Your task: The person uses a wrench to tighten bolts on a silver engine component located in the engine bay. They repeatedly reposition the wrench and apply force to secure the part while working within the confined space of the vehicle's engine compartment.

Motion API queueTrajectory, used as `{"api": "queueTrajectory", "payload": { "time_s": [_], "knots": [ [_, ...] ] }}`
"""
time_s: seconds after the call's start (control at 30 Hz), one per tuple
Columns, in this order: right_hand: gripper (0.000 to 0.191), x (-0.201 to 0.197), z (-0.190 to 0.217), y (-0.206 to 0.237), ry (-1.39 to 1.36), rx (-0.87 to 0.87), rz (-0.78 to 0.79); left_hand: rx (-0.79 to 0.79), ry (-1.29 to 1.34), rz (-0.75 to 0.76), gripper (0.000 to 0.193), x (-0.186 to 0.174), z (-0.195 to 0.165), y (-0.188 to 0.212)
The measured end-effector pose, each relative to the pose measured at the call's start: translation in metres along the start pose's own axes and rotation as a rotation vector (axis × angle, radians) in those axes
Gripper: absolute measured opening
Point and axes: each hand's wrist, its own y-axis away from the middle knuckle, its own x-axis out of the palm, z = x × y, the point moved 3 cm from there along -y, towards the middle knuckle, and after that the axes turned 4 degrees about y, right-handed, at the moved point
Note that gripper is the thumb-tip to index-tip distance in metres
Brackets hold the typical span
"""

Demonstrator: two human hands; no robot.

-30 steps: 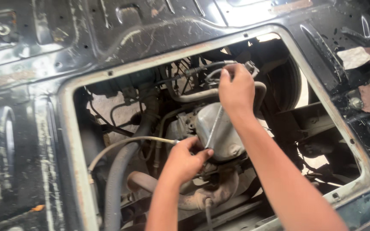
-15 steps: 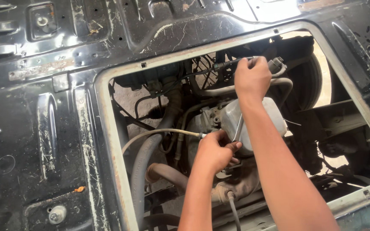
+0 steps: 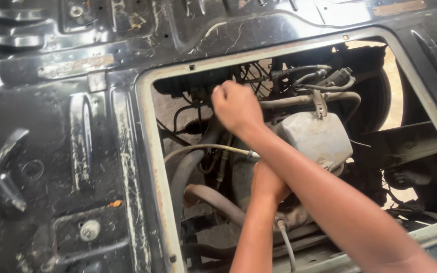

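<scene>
Both of my arms reach down through a rectangular opening (image 3: 150, 151) in a black metal vehicle floor into the engine space. My right hand (image 3: 236, 106) is at the upper left of the opening, fingers curled into a fist beside black hoses and wires (image 3: 198, 91); I see nothing in it. My left hand (image 3: 269, 182) is lower, partly hidden under my right forearm. It rests against the engine beside a dusty grey housing (image 3: 314, 136) and the metal end of a thin pale cable (image 3: 203, 147). Its fingers are hidden.
Thick grey hoses (image 3: 183, 172) and a brownish pipe (image 3: 213, 199) run along the left of the bay. Rubber lines and connectors (image 3: 324, 81) lie above the housing, and a tyre (image 3: 378, 96) shows behind. The scratched black floor panel (image 3: 51, 126) surrounds the opening.
My right hand has left the hoses above the grey housing and moved left to the opening's upper left corner. The left hand stays low by the housing. The view has shifted.
</scene>
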Motion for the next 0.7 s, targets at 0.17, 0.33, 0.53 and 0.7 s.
{"api": "queueTrajectory", "payload": {
  "time_s": [0.17, 0.33, 0.53, 0.7],
  "knots": [
    [0.034, 0.009, 0.031, 0.047, -0.024, -0.273, 0.417, 0.346, 0.120, -0.198, 0.066, 0.021, 0.039, -0.015],
    [0.032, 0.014, 0.040, 0.092, -0.113, -0.410, 0.668, -0.272, 0.747, 0.048, 0.041, 0.027, 0.057, -0.008],
    [0.048, -0.044, 0.024, 0.090, -0.221, -0.640, 0.421, -0.309, 0.823, -0.016, 0.032, -0.020, 0.018, -0.006],
    [0.027, -0.138, -0.045, 0.082, -0.030, -0.432, 0.307, -0.393, 0.801, 0.014, 0.026, -0.030, -0.004, 0.009]
  ]
}}
